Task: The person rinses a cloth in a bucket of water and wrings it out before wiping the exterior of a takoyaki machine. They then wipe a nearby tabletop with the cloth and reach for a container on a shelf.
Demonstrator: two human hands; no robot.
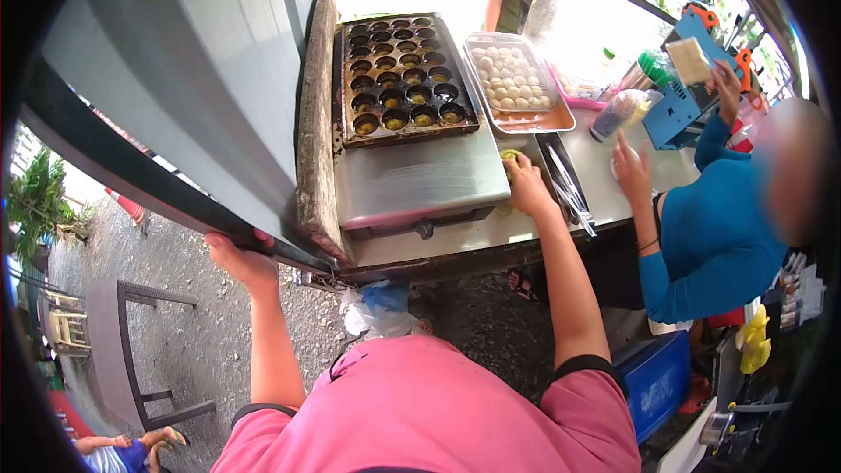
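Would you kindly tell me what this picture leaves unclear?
All in the head view:
- Yellow-green item: mostly covered by the right hand; its kind is unclear.
- Person across the counter: head cut off by the top edge.
- Griddle pan: contents of its cups too small to identify.
- Blue crate: markings blurred.

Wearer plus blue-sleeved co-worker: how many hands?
4. Left hand on dark rail; right hand on yellowish cloth; co-worker's upper hand at pale block, lower hand near container.

Single head-worn camera, wide fisheye view, faces forward and down; pink shirt (420, 412) closest, nearer than takoyaki griddle (409, 79); ground seen left of griddle.
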